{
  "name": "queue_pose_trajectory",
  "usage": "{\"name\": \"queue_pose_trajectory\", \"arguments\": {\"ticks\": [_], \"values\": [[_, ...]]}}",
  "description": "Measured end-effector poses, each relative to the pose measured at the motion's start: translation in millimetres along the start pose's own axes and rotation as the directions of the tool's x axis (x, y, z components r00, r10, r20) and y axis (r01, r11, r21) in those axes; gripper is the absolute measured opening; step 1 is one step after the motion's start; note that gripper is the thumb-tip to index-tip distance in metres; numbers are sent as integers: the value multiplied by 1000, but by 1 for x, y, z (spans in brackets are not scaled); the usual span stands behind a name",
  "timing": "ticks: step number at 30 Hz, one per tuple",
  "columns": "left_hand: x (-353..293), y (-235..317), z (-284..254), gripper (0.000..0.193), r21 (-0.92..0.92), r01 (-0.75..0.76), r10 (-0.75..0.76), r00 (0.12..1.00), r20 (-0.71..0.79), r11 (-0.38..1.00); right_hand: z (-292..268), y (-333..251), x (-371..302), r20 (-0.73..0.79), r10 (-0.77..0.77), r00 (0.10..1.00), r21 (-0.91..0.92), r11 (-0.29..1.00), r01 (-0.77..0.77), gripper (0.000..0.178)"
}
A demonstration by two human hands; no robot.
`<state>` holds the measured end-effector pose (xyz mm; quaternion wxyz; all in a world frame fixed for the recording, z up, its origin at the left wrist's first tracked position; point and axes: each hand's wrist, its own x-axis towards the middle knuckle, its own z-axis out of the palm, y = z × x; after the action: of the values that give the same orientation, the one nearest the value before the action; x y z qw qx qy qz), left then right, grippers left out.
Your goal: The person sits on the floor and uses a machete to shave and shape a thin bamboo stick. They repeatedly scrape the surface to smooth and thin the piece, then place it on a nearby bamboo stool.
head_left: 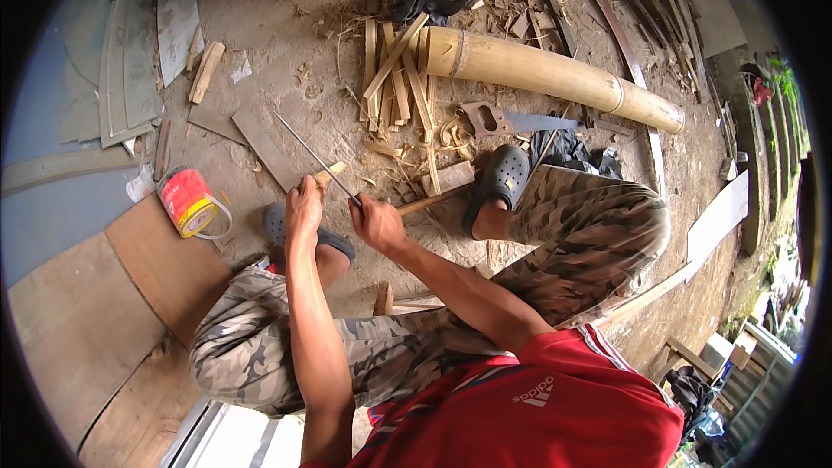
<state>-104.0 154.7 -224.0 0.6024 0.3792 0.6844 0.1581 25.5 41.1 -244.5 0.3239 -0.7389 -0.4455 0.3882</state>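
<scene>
The person's hands are close together but apart, both curled into grips: the left hand tops a nearly straight left forearm, while the right forearm slants leftward to the right hand, knuckles uppermost

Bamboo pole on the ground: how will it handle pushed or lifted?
The bamboo pole would likely roll if pushed sideways, being round; the split strips at its end may hinder that. Its thick, jointed form suggests it's stiff when lifted.
</scene>
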Motion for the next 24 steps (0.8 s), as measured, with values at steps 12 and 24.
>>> {"name": "queue_pose_trajectory", "arguments": {"ticks": [12,24], "values": [[3,1,23,51,108,-10,15,999,-43,994,22,59,15,15,58,998,-215,975,-53,29],[-6,-5,15,57,47,-25,29,996,-79,999,3,31,0,75,-57,996,-135,989,66,30]]}}
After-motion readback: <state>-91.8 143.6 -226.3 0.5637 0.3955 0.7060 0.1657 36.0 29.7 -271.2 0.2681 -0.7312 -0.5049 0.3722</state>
